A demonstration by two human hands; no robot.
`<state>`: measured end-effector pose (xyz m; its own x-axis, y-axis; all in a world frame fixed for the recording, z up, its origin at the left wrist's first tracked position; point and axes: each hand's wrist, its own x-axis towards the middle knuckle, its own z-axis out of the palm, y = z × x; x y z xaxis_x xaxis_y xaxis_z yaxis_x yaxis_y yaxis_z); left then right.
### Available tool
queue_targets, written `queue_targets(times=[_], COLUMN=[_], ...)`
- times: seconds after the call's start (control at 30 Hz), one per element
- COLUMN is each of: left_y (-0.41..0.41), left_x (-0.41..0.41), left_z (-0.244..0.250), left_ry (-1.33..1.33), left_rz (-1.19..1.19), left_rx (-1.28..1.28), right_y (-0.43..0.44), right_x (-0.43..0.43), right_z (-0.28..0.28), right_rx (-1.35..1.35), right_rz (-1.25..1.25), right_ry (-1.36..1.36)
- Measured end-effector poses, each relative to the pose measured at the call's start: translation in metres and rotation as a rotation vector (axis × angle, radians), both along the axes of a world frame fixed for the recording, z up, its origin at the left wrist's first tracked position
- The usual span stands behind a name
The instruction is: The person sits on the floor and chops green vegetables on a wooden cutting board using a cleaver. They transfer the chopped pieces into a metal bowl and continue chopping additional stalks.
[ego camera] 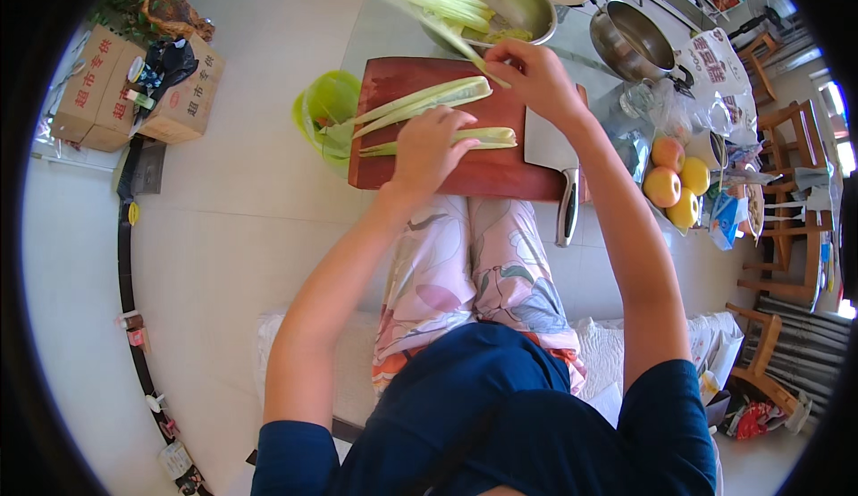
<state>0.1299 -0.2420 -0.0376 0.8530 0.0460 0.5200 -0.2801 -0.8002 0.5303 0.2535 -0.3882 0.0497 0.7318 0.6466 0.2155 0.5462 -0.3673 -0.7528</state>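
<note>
My right hand (529, 70) pinches the end of a pale green celery stalk (459, 43), which slants from the steel bowl's rim over the far edge of the wooden cutting board (429, 177). On the board, my left hand (432, 141) lies over a shorter celery piece (496, 138), thumb and fingers on either side. Whether it grips the piece is hidden. Another cut stalk (456, 92) lies just beyond my left fingers. At the board's right side rests a cleaver (551, 137), its black-and-silver handle overhanging the near edge. More stalks lean in the steel bowl (549, 23).
A green plastic bin (312, 104) stands at the board's left. A two-handled steel pot (633, 40) is on the glass table at right, nearer me several apples (663, 188) and plastic bags (670, 110). Cardboard boxes (100, 87) stand far left.
</note>
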Motion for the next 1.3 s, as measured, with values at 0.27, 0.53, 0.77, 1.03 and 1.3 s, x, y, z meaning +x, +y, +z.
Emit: queue_targets(times=[0.27,0.53,0.77,1.03,1.3], left_y=[0.034,0.027,0.013,0.008,0.001], left_x=[-0.045,-0.022,0.019,0.022,0.012], left_z=[-0.010,0.032,0.008,0.006,0.008], left_ry=[-0.113,-0.231,0.266,0.212,-0.018], left_rz=[0.315,0.142,-0.106,-0.124,-0.162], left_rx=[-0.471,-0.100,0.012,0.158,0.281], right_y=[-0.042,-0.029,-0.030,-0.033,-0.044], right_x=[-0.043,-0.040,-0.024,-0.014,-0.011], right_z=[-0.042,-0.061,-0.062,-0.067,-0.068], right_rx=[-0.272,-0.408,-0.262,-0.472,-0.212], right_rz=[0.080,0.113,0.022,0.243,0.107], right_ry=[-0.311,-0.441,-0.361,-0.493,-0.073])
